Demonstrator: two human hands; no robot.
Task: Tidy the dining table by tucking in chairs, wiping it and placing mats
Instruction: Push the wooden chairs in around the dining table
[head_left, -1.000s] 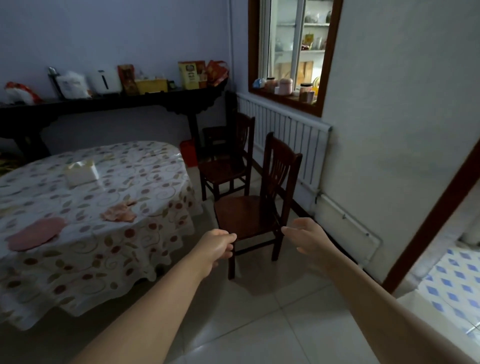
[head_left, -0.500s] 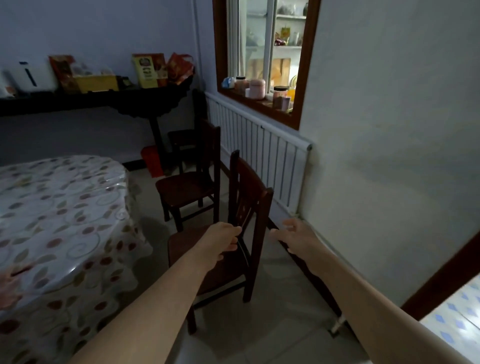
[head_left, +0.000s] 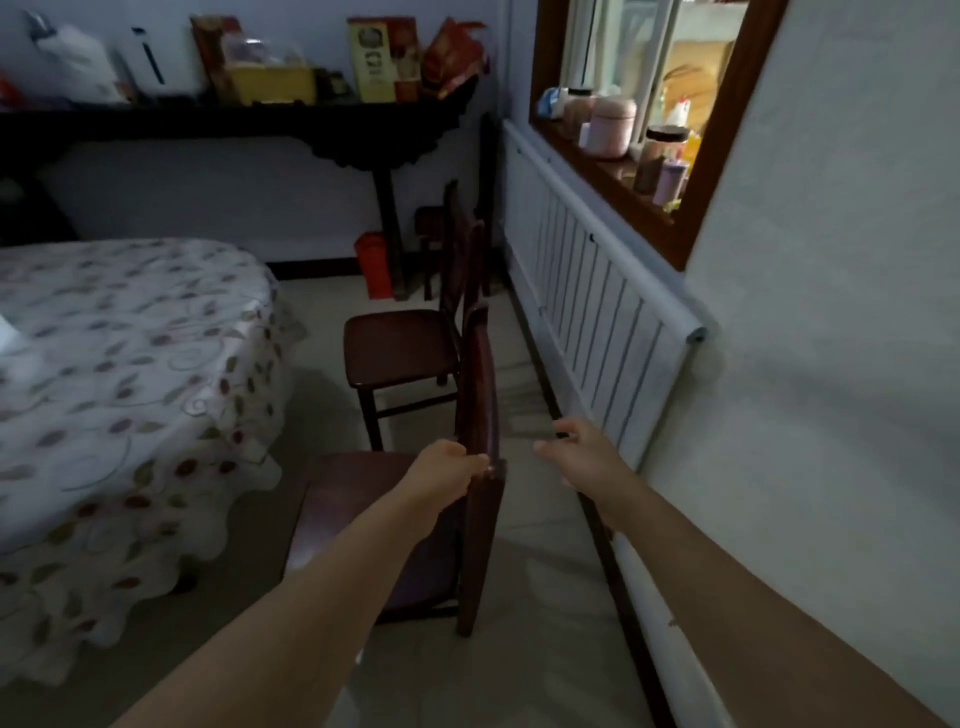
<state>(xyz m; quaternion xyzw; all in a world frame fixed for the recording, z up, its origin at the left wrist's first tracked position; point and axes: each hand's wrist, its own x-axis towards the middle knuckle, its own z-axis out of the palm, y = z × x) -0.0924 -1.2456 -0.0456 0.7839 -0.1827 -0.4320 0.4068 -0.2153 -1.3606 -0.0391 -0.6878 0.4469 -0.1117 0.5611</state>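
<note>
A dark wooden chair (head_left: 358, 499) stands close in front of me, its back seen edge-on and its seat facing the round table (head_left: 130, 364), which wears a floral cloth. My left hand (head_left: 447, 470) is closed around the top rail of this chair's back. My right hand (head_left: 571, 452) hovers just right of the rail with fingers apart, holding nothing and not touching the chair. A second dark chair (head_left: 397, 345) stands farther on, also pulled away from the table. No mats or wiping cloth show in this view.
A white radiator (head_left: 597, 312) runs along the right wall, close behind both chairs. Above it a window sill (head_left: 623, 176) holds jars. A dark shelf (head_left: 234, 119) with boxes and bags spans the back wall, with a red bin (head_left: 376, 265) below it. Pale floor tiles lie between table and chairs.
I have stepped up to the near chair and my view has turned left. My left hand has reached the chair's back rail and closed on it; my right hand has come alongside.
</note>
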